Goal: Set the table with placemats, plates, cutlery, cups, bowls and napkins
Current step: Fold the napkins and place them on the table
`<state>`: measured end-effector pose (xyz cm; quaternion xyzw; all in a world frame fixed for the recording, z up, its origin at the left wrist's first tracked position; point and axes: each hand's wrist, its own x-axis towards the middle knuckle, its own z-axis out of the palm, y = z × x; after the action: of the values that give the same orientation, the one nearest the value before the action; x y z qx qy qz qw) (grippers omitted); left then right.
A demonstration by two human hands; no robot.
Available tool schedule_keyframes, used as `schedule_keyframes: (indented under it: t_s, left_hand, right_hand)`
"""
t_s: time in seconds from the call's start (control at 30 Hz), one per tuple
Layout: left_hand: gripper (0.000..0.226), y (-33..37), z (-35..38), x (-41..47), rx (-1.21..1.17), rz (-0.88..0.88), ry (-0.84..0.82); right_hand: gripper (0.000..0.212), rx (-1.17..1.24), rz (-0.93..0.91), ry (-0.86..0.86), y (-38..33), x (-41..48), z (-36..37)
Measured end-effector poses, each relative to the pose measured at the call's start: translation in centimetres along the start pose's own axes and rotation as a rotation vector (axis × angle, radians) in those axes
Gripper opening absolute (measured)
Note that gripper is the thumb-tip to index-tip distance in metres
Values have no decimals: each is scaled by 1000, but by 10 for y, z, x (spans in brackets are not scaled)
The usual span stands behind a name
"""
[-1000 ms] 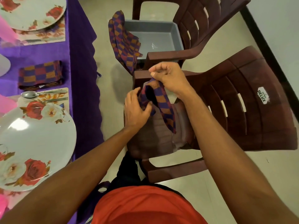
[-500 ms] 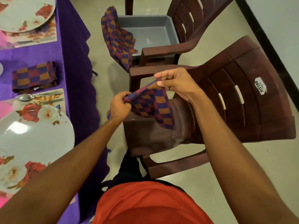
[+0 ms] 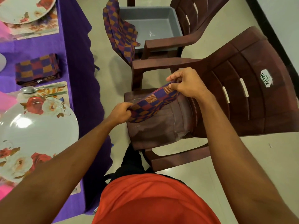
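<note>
While you stand beside the desk [image 3: 76, 62], both your hands hold one checked napkin [image 3: 153, 102] in the air over the seat of the brown chair [image 3: 242, 97]. Your left hand [image 3: 120, 113] grips its lower end with curled fingers, and your right hand [image 3: 186, 85] pinches the upper end between thumb and fingers. The cloth is stretched between them, so its long axis goes from low at the left to high at the right. Its middle hangs down a little, and I cannot tell if it touches the seat.

The desk lies to your left, and the left hand is the nearer one to it. A folded napkin [image 3: 37, 68] lies there, just beyond the spoon [image 3: 29, 90] of the near plate [image 3: 37, 136]. I judge that the held one must be folded first and then carried leftward. One more napkin [image 3: 119, 33] hangs over the rim of the grey bin [image 3: 155, 21] on the far chair.
</note>
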<state>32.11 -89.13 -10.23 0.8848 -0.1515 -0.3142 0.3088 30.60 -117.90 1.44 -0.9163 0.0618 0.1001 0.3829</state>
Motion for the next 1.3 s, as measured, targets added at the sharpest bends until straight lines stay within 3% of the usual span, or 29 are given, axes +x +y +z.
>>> schedule_keyframes:
  t_s: [0.2, 0.33, 0.5, 0.6, 0.7, 0.8, 0.87, 1.0, 1.3]
  left_hand:
    - [30, -22, 6, -5, -94, -66, 47]
    - [29, -14, -4, -5, -366, -80, 104]
    - [15, -4, -21, 4, -486, -66, 162]
    - [17, 8, -26, 10, -626, -84, 228]
    - [16, 26, -26, 14, -786, -149, 377]
    - [15, 43, -25, 12, -944, -249, 511]
    - [14, 57, -16, 8, -931, -233, 547]
    - [19, 84, 11, -3, -728, -26, 503]
    - [35, 88, 24, -16, -630, 48, 446]
  right_hand:
    - [4, -181, 79, 82, 34, -8, -3]
    - [12, 6, 153, 249, 69, -22, 3]
    - [22, 145, 261, 266, 95, -43, 12]
    - [9, 198, 261, 503, 91, -50, 29]
    - [11, 223, 281, 821, 68, -53, 55]
    - [12, 275, 281, 962, 42, -54, 76]
    - [12, 349, 267, 951, 23, -54, 95]
    - [7, 511, 192, 795, -20, -52, 138]
    - [14, 632, 221, 765, -36, -36, 150]
